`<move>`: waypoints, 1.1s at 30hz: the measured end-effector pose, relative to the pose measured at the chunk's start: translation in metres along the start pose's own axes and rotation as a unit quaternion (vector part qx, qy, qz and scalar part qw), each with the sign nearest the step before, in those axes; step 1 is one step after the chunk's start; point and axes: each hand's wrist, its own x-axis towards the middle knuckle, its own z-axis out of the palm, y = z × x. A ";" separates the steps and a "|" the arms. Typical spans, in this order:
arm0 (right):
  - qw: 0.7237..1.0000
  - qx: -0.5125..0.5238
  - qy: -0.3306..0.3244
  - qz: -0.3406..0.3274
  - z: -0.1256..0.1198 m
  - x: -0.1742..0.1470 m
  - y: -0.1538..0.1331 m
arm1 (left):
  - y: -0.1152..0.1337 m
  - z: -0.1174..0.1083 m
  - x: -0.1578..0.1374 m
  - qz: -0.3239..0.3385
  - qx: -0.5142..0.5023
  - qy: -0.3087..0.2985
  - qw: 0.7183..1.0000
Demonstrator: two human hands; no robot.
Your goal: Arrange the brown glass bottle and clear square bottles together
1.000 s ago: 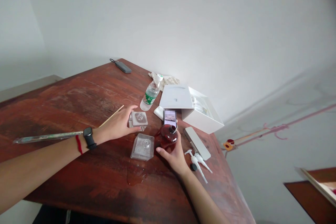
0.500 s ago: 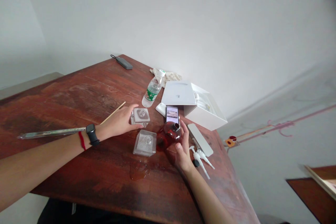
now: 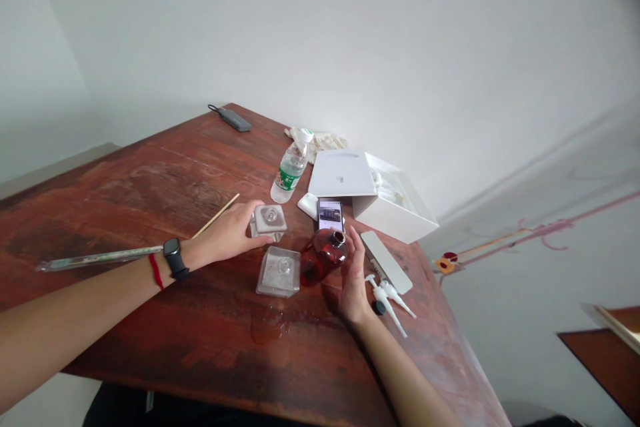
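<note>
— Resting on the worn wooden counter (image 3: 150, 193), what does the left hand (image 3: 227, 235) touch?

— A clear square jar (image 3: 269, 221) with a pale lid; the fingers curl around its near side, wrist flat, watch on the forearm.

— And the right hand (image 3: 354, 280)?

— Upright on its edge, fingers straight and loosely spread, just beside a round amber bottle (image 3: 324, 258) with an open neck, holding nothing. A second clear square jar (image 3: 279, 271) sits left of the bottle, a phone (image 3: 329, 214) behind it, two white pump heads (image 3: 389, 298) to the right.
</note>
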 end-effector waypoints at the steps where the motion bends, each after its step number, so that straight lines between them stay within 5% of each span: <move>1: 0.999 0.032 0.007 -0.013 0.000 0.000 0.002 | 0.001 0.000 0.000 -0.005 -0.005 -0.008 1.000; 6: 0.995 0.083 -0.012 -0.062 -0.001 0.003 0.005 | 0.003 0.000 -0.001 0.000 0.000 0.015 1.000; 12: 0.988 -0.028 -0.080 -0.130 -0.012 -0.004 -0.011 | -0.006 0.010 -0.007 0.013 0.058 0.029 0.998; 19: 0.955 -0.145 -0.020 -0.257 -0.019 -0.005 -0.016 | -0.002 -0.001 -0.007 0.044 0.100 0.009 0.994; 24: 0.946 -0.130 -0.005 -0.296 -0.017 -0.026 -0.003 | 0.026 -0.020 -0.011 0.145 0.073 0.047 0.986; 29: 0.935 -0.129 -0.144 -0.299 -0.003 -0.043 -0.015 | 0.045 -0.017 -0.037 0.301 0.037 0.040 0.952; 33: 0.914 -0.139 -0.255 -0.283 0.010 -0.035 -0.046 | 0.063 -0.006 -0.051 0.313 0.009 -0.083 0.946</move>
